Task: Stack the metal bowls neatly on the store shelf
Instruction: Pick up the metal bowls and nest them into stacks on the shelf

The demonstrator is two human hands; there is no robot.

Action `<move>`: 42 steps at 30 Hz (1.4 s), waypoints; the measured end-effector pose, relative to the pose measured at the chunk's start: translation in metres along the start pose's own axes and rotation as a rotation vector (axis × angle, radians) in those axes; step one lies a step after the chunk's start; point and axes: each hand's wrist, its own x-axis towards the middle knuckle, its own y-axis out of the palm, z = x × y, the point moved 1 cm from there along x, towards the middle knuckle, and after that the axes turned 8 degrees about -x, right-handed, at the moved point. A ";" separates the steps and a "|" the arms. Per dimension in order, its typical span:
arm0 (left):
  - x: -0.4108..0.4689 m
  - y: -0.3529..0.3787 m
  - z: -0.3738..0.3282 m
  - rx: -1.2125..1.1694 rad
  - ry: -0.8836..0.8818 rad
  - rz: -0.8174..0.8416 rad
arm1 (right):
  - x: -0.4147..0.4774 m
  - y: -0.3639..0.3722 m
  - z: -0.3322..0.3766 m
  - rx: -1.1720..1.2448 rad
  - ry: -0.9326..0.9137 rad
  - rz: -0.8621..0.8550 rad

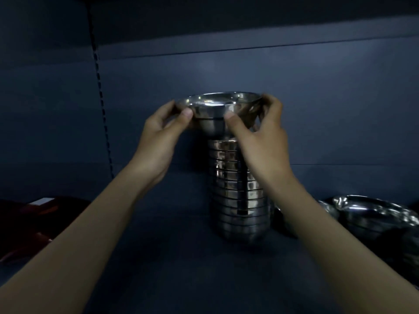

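Above the stack of shiny steel bowls [235,200] on the dark blue shelf [170,257], I see the left hand [158,137] and the right hand [260,137] each pinching the rim of 1 round steel bowl [215,103]

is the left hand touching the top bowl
Touching. The head view shows the left hand pinching the rim of the top bowl.

Probably shop: slotted shelving [99,87], stacked bowls [235,200]
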 end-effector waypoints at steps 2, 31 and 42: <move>0.006 0.016 0.013 0.032 -0.028 0.001 | 0.003 -0.011 -0.011 -0.041 0.032 0.015; -0.041 0.065 0.028 0.695 -0.016 -0.238 | -0.033 -0.051 -0.030 -0.226 0.196 0.074; -0.128 0.213 0.074 0.387 -0.269 0.289 | -0.132 -0.210 -0.034 -0.615 0.201 -0.176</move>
